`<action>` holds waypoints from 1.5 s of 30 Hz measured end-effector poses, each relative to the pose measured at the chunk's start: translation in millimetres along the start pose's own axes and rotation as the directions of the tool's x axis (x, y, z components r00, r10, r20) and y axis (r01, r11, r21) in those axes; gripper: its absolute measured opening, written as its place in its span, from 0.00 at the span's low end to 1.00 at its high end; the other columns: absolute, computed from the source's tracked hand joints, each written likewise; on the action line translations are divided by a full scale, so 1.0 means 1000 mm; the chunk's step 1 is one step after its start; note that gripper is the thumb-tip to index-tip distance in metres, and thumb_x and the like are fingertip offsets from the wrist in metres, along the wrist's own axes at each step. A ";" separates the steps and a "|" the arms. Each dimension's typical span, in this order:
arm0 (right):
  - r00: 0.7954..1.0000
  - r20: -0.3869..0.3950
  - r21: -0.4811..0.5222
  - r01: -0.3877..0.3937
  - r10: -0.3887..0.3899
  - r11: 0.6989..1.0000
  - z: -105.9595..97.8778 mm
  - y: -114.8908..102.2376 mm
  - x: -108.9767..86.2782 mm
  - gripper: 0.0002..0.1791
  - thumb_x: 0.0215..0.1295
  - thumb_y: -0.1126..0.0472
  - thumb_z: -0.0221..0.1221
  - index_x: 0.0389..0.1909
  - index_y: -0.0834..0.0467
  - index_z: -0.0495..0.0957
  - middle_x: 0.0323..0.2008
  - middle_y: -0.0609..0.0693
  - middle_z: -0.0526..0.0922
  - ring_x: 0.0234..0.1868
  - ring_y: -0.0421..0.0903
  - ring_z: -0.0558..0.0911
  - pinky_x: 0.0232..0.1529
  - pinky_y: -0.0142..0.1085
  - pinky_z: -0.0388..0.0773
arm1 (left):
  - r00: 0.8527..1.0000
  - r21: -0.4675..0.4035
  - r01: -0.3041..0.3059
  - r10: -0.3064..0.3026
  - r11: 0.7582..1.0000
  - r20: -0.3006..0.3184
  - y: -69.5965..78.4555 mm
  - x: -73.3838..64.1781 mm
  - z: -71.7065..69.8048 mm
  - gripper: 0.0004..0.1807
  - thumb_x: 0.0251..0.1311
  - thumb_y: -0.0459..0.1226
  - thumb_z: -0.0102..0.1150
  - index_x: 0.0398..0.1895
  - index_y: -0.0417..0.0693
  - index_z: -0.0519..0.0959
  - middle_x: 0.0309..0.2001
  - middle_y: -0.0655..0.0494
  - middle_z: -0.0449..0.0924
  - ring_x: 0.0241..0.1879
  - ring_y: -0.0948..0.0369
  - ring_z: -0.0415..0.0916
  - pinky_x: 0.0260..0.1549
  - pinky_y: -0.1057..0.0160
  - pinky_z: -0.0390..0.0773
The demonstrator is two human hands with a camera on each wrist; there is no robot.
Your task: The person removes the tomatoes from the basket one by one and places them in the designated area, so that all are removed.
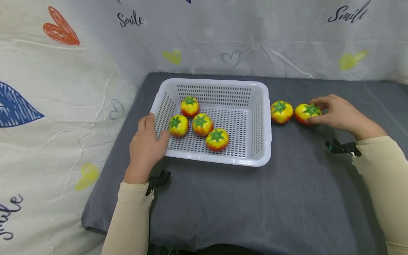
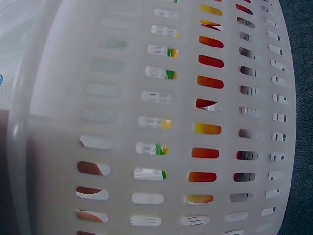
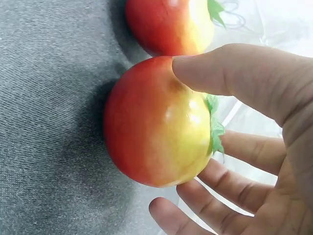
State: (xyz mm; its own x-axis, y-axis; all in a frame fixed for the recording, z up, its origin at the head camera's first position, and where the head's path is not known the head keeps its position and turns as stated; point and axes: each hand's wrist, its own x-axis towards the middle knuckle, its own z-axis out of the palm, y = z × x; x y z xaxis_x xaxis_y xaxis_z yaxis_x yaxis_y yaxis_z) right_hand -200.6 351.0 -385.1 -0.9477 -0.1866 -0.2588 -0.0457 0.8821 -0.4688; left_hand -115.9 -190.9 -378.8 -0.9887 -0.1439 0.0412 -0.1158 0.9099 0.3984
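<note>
My left hand (image 1: 148,148) grips the left rim of a white plastic basket (image 1: 220,160), its thumb at the near left corner. Several yellow-and-red tomatoes (image 1: 217,139) with green leafy tops lie in the basket's left half. The left wrist view is filled by the slotted basket wall (image 2: 183,112), tomato colours showing through. To the right of the basket, my right hand (image 1: 342,115) holds a tomato (image 3: 156,122) on the cloth, thumb on one side and fingers around the other. Another tomato (image 1: 282,112) sits between that one and the basket.
A dark grey cloth (image 1: 255,198) covers the table under everything. Behind and to the left hangs a pale sheet (image 1: 204,39) printed with hearts and words. Black straps (image 1: 342,148) with small devices are on both wrists.
</note>
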 end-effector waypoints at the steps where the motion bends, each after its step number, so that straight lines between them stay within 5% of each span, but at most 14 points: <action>1: 1.000 0.004 0.001 -0.002 0.002 1.000 0.000 0.000 0.000 0.43 0.66 0.47 0.70 0.71 0.72 0.68 0.63 0.75 0.65 0.62 0.73 0.68 0.57 0.69 0.67 | 1.000 0.000 0.003 -0.003 1.000 0.003 0.000 -0.001 0.000 0.42 0.71 0.47 0.46 0.84 0.38 0.53 0.78 0.35 0.58 0.43 0.39 0.77 0.39 0.42 0.78; 31: 1.000 0.021 -0.016 -0.008 0.008 1.000 -0.009 0.009 -0.003 0.47 0.67 0.47 0.70 0.73 0.75 0.63 0.64 0.78 0.66 0.64 0.74 0.68 0.59 0.70 0.67 | 1.000 -0.012 0.005 -0.006 1.000 -0.008 0.001 0.000 0.000 0.42 0.70 0.47 0.47 0.84 0.39 0.54 0.77 0.36 0.59 0.44 0.39 0.77 0.39 0.41 0.78; 45: 1.000 0.020 -0.021 -0.006 0.006 1.000 -0.018 0.001 -0.001 0.50 0.67 0.46 0.69 0.75 0.75 0.60 0.69 0.80 0.62 0.69 0.77 0.59 0.63 0.72 0.60 | 1.000 -0.009 0.005 -0.005 1.000 -0.011 0.001 -0.001 -0.001 0.42 0.70 0.47 0.47 0.84 0.39 0.54 0.77 0.36 0.59 0.43 0.39 0.78 0.39 0.42 0.79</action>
State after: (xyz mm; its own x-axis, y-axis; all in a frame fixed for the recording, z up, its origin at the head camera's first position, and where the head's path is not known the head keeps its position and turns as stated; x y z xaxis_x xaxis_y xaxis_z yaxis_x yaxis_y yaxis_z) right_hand -205.4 360.1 -370.5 -0.9413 -0.1900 -0.2789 -0.0470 0.8922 -0.4492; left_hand -115.3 -190.1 -377.9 -0.9870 -0.1526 0.0495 -0.1197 0.9056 0.4069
